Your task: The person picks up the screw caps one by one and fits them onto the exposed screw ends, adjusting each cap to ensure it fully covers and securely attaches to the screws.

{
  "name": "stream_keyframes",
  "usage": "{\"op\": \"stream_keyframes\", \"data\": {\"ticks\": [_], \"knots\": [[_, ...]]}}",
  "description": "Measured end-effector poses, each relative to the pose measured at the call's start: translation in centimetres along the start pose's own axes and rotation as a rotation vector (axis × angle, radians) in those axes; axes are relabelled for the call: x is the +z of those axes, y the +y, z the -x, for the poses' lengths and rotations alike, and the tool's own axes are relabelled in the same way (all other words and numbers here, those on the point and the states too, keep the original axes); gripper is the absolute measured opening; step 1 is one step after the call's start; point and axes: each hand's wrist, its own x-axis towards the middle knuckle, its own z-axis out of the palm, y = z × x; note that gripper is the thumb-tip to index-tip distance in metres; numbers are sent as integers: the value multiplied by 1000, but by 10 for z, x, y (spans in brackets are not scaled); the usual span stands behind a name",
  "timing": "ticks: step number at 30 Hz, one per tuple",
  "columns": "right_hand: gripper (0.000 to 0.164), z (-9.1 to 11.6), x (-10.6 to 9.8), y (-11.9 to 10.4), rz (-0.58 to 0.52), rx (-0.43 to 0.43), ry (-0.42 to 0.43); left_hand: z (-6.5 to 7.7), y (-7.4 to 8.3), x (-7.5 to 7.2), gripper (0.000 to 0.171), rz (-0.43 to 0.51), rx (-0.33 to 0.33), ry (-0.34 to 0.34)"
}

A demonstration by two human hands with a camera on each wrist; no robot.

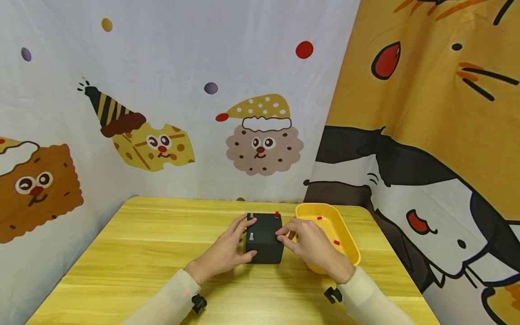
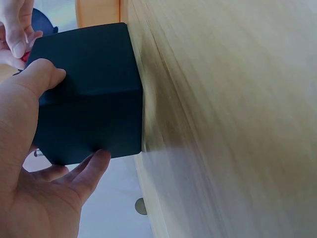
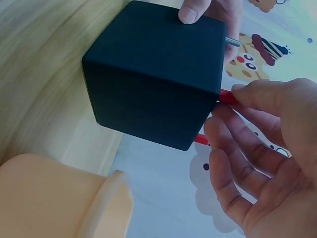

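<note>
A black box (image 1: 266,251) sits on the wooden table. My left hand (image 1: 222,252) holds it from the left, thumb on the near side and fingers at the far left. Bare metal toggle levers (image 1: 251,236) stick up along the left of its top. At the far right corner stands a lever with a red cap (image 1: 277,214). Above the near right corner my right hand (image 1: 312,243) pinches another small red cap (image 3: 226,96) between thumb and index finger. The right wrist view shows this cap against the box's top edge; whatever lies under it is hidden.
A yellow tray (image 1: 352,247) stands close to the right of the box, partly under the right forearm. Inside lie small red caps (image 1: 336,243). A printed cloth (image 1: 170,90) hangs behind the table (image 1: 154,243).
</note>
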Motion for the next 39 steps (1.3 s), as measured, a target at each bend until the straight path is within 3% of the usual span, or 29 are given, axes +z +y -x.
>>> {"op": "stream_keyframes", "data": {"ticks": [7, 16, 39], "knots": [[10, -2, -2, -1, -2, 24, -20, 0, -1, 1, 94, -1, -8, -5], [13, -1, 1, -1, 9, -16, -26, 1, -1, 0, 95, 1, -13, 2], [27, 5, -1, -2, 13, -18, -29, 1, -2, 0, 93, 26, 11, -1]]}}
